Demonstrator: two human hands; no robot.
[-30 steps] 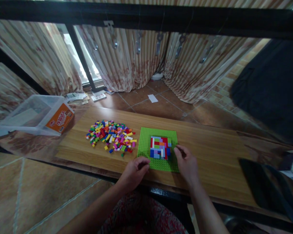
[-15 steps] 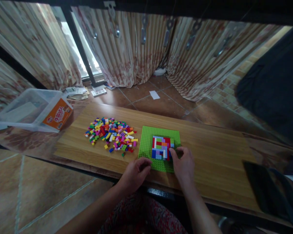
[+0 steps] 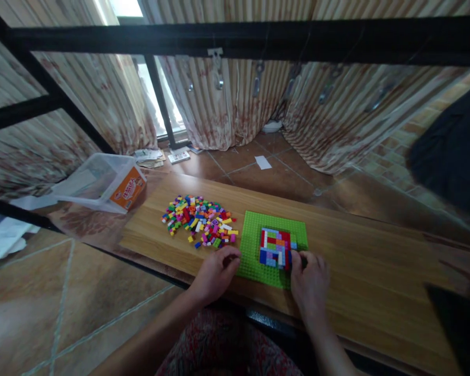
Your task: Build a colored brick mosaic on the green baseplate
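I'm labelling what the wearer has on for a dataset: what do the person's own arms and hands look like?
The left hand and right hand are ungloved. Both forearms are bare, with no sleeve, watch or bracelet visible. Any thin ring would be too small to make out. Below shows a red patterned garment.

Here's the right hand (image 3: 310, 282), fingertips at the right edge of the multicoloured brick build (image 3: 274, 244) on the green baseplate (image 3: 252, 245)! The left hand (image 3: 214, 275) is curled by the plate's near-left corner. Loose toy bricks (image 3: 203, 220) heap left on the wooden surface (image 3: 368, 271), a clear plastic bin (image 3: 86, 183) beyond, striped curtains (image 3: 235, 104) behind.
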